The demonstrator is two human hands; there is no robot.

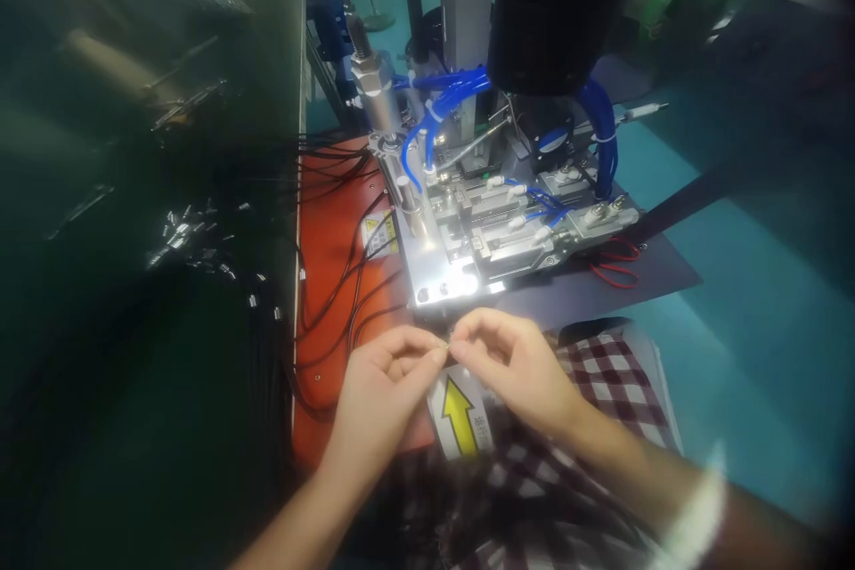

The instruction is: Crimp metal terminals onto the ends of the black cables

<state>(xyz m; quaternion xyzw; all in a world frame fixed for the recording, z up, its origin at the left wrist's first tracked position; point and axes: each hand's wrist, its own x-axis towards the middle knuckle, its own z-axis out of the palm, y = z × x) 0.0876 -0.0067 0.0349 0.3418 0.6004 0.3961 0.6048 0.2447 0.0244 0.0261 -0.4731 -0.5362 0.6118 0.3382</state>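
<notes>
My left hand [391,383] and my right hand [511,361] meet fingertip to fingertip just in front of a metal machine fixture [434,263]. Each is closed in a pinch of thumb and forefinger. Whatever lies between the fingertips is too small or too covered to make out. Below them is a white label with a yellow arrow [458,417]. Black cables [354,276] with small metal ends run over the orange base plate [327,249] to the left of my left hand.
Blue air hoses [454,89] and a threaded cylinder [374,89] rise over the fixture. Several small metal pieces [180,232] lie on the dark surface at left. A red wire loop [614,267] hangs at the right edge. Checkered cloth [614,383] covers the lap.
</notes>
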